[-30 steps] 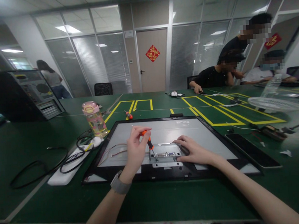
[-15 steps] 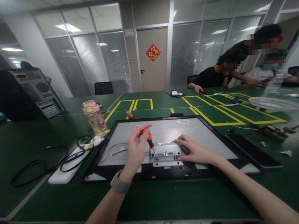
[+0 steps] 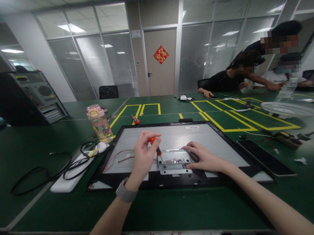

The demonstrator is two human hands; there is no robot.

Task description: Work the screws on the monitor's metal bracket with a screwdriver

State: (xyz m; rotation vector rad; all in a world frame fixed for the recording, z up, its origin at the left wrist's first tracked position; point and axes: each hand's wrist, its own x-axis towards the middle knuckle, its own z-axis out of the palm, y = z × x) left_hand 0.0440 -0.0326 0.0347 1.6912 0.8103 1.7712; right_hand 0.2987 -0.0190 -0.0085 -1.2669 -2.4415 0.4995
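A flat monitor panel (image 3: 213, 138) with a black frame lies on the green table, its grey metal back facing up. Near its front edge sits a metal bracket (image 3: 173, 154) with connector ports. My left hand (image 3: 144, 151) is closed around the orange-and-black handle of a screwdriver (image 3: 158, 150), which leans with its tip down at the bracket's left side. My right hand (image 3: 203, 157) grips the right side of the bracket between thumb and fingers. Thin wires (image 3: 124, 159) run across the panel to the left of the bracket.
On the left are a pink-capped bottle (image 3: 100, 125), a white power strip (image 3: 69, 178) with black cable, and a computer case (image 3: 22, 99). A red-handled tool (image 3: 136, 120) lies behind the panel. To the right lies a black slab (image 3: 266, 156). Several people sit or lean at the far right.
My left fingers have shifted slightly on the screwdriver handle; its tip stays at the same spot. My right hand has not moved. At the far right, the people have shifted a little.
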